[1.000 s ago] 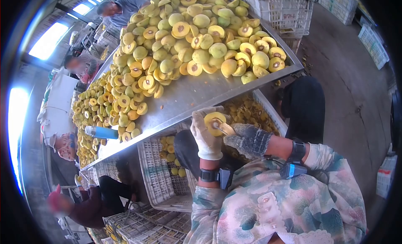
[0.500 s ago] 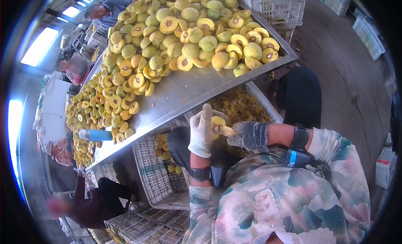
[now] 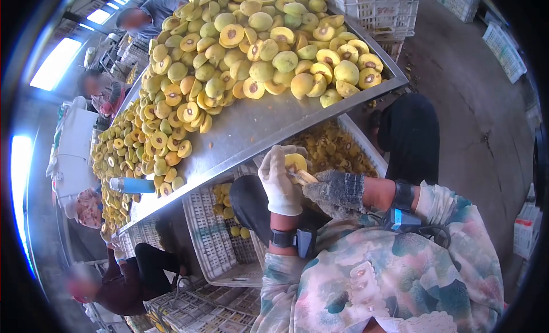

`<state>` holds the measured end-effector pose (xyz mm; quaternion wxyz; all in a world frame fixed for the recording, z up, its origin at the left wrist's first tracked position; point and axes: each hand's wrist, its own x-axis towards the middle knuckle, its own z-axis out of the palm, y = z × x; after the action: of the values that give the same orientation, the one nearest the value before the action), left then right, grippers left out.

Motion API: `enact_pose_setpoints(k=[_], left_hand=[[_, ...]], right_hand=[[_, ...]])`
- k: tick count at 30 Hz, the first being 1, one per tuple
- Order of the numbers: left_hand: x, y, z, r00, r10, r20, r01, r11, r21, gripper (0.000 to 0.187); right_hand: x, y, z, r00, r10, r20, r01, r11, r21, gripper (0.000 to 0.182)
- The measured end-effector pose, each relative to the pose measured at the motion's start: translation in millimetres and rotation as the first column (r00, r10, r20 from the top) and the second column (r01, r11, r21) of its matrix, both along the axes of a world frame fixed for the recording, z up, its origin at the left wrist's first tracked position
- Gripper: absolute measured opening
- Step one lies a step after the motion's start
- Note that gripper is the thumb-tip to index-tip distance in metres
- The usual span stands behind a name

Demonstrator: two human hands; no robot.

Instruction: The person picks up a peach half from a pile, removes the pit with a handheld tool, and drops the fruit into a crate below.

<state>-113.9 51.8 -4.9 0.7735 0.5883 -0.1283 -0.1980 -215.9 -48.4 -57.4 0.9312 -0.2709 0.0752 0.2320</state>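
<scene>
Metal table (image 3: 246,127), peach pile (image 3: 262,70) on it. Right hand (image 3: 337,190) grey-gloved, left hand (image 3: 278,181) white-gloved. Peach half (image 3: 295,161) clamped in left fingers, cut face showing. Right fingers wrapped round wooden-handled tool (image 3: 307,177), tip at cut face.

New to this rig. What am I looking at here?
No robot: just a person working by hand, seen from a camera on their own head, looking forward and down. The white-gloved left hand holds what looks like a peach half; the grey-gloved right hand grips a pale-handled tool, its tip at the cut face. Both wrists carry strapped-on devices; their purpose doesn't show. On the metal table are a heap of similar halves and a blue bottle.
</scene>
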Motion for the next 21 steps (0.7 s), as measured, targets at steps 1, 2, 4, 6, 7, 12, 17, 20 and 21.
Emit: enact_pose_setpoints(k=[1,2,4,6,7,12,17,20,21], left_hand=[[1,0,5,0.997,-0.049,-0.066,0.050,0.998,0.024,0.042],[2,0,8,0.986,-0.095,-0.134,0.102,0.994,0.045,0.042],[7,2,6,0.983,-0.146,-0.115,0.153,0.987,0.057,0.042],[8,0,5,0.977,-0.191,-0.099,0.198,0.978,0.068,0.042],[6,-3,7,0.978,-0.169,-0.120,0.181,0.978,0.099,0.042],[10,0,2,0.948,-0.303,-0.100,0.316,0.933,0.169,0.045],[3,-2,-14,0.941,-0.248,-0.228,0.208,0.960,-0.188,0.043],[7,-5,-17,0.933,-0.256,-0.251,0.199,0.952,-0.232,0.043],[6,-3,-16,0.935,-0.270,-0.229,0.204,0.940,-0.272,0.042]], right_hand=[[0,-3,2,1.000,-0.004,0.003,0.004,1.000,0.001,0.021],[-2,-5,3,0.994,0.003,0.107,-0.004,1.000,0.011,0.021],[-5,-6,5,0.978,0.009,0.208,-0.014,1.000,0.022,0.021],[-9,-5,8,0.990,-0.046,0.136,0.042,0.999,0.033,0.020],[-7,-4,11,0.990,-0.045,0.133,0.040,0.999,0.035,0.020],[-17,-7,38,0.978,0.015,-0.206,0.044,0.960,0.277,0.022],[-19,-5,39,0.950,0.157,-0.268,-0.013,0.883,0.470,0.023],[-19,-6,30,0.961,0.145,-0.234,0.006,0.840,0.543,0.028],[-18,-7,27,0.962,0.137,-0.235,-0.024,0.903,0.429,0.029]])
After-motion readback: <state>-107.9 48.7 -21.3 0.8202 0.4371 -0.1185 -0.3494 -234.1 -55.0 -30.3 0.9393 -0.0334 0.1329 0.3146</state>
